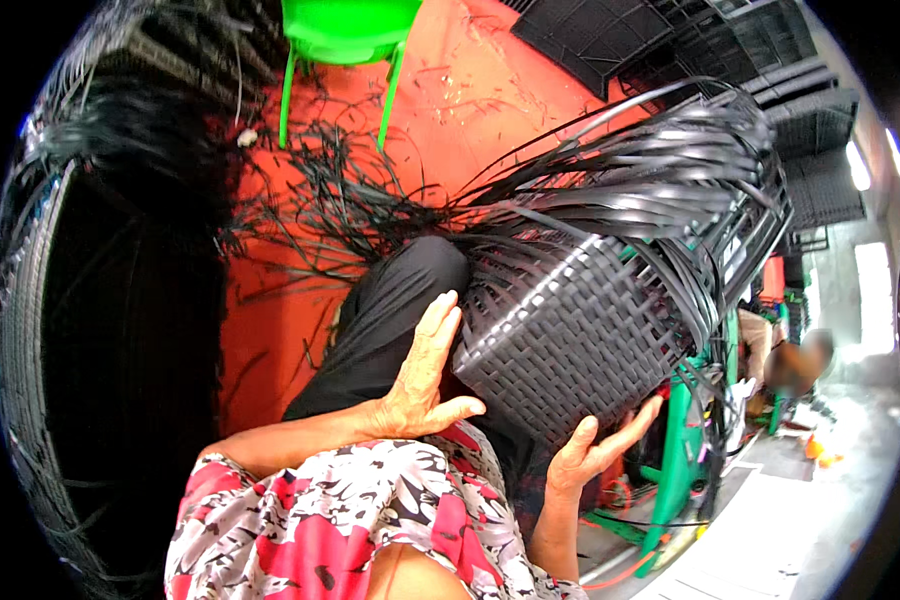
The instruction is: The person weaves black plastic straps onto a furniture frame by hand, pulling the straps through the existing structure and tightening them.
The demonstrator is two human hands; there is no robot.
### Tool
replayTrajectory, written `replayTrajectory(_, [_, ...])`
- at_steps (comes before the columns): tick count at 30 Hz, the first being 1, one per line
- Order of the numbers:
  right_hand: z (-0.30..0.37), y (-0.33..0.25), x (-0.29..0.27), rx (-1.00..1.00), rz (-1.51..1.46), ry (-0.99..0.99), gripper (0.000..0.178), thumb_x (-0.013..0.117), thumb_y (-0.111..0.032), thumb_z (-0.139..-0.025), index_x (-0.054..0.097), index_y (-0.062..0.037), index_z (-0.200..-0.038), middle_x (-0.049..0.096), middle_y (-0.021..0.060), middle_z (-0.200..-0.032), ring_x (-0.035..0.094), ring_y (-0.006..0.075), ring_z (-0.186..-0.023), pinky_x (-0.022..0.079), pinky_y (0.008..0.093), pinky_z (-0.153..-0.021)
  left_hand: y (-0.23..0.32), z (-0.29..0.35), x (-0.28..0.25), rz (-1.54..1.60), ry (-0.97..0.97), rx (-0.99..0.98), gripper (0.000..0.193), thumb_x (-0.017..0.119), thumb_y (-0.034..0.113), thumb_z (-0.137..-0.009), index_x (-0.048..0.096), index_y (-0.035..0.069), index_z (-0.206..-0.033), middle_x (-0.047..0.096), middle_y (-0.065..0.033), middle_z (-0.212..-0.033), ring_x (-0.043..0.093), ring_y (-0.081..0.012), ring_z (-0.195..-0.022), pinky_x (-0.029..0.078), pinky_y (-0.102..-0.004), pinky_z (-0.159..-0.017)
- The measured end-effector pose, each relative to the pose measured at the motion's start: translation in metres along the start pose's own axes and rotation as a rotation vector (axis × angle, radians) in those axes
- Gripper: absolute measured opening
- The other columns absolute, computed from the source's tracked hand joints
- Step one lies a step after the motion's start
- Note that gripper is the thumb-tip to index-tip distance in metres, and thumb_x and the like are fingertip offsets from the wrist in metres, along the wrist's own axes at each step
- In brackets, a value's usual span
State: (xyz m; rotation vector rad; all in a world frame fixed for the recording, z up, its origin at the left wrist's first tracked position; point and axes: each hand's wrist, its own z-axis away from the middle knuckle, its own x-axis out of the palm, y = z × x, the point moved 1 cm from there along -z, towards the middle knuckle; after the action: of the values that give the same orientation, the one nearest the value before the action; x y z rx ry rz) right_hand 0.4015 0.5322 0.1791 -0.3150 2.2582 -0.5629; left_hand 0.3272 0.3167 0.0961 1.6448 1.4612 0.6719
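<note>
A half-woven black basket [570, 345] rests tilted by my lap, its closed corner toward me. From its far side a thick bundle of loose black plastic strips [660, 180] fans out to the upper right. My left hand [422, 375] is at the basket's left edge, fingers stretched out and thumb apart. Below the basket's lower right edge is my right hand [600, 445], palm turned up toward it with the fingers extended. Neither hand grips a strip; whether the fingertips touch the weave I cannot tell.
Cut strips [360, 200] lie tangled on the red floor [470, 110]. A green plastic chair [350, 35] stands at the far side. Dark woven pieces [130, 300] fill the left. A green frame [675, 450] is beside my right hand, and another person [800, 365] sits farther right.
</note>
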Motion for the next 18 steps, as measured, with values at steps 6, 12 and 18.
replayTrajectory(6, [-0.037,-0.048,0.0,-0.606,0.282,-0.335,0.059,0.048,-0.052,-0.096,0.049,-0.0033,-0.13,0.041,0.0222,-0.143,0.033,0.0477,-0.133,0.026,0.0642,-0.106,0.007,0.002,-0.015,-0.059,0.164,0.183,0.066,0.081,0.028,-0.069,0.056,-0.002,-0.123,0.05,-0.0194,-0.117,0.053,-0.0367,-0.105,0.043,-0.0476,-0.09])
replayTrajectory(12, [-0.057,-0.073,0.03,-0.769,0.378,-0.568,0.049,0.044,-0.052,-0.098,0.055,-0.0157,-0.128,0.048,0.0156,-0.139,0.036,0.0436,-0.131,0.021,0.0639,-0.105,0.009,0.0,-0.026,-0.033,0.095,0.27,0.056,0.077,0.022,-0.07,0.061,0.004,-0.121,0.055,-0.0122,-0.097,0.056,-0.0308,-0.091,0.042,-0.0467,-0.082])
replayTrajectory(18, [-0.063,-0.076,0.041,-0.791,0.36,-0.559,0.041,0.045,-0.048,-0.098,0.059,-0.0196,-0.124,0.05,0.0111,-0.139,0.036,0.0426,-0.132,0.018,0.0628,-0.107,0.005,0.001,-0.025,0.044,0.071,0.283,0.05,0.072,0.021,-0.078,0.06,0.002,-0.123,0.055,-0.0124,-0.092,0.055,-0.0288,-0.08,0.042,-0.044,-0.075])
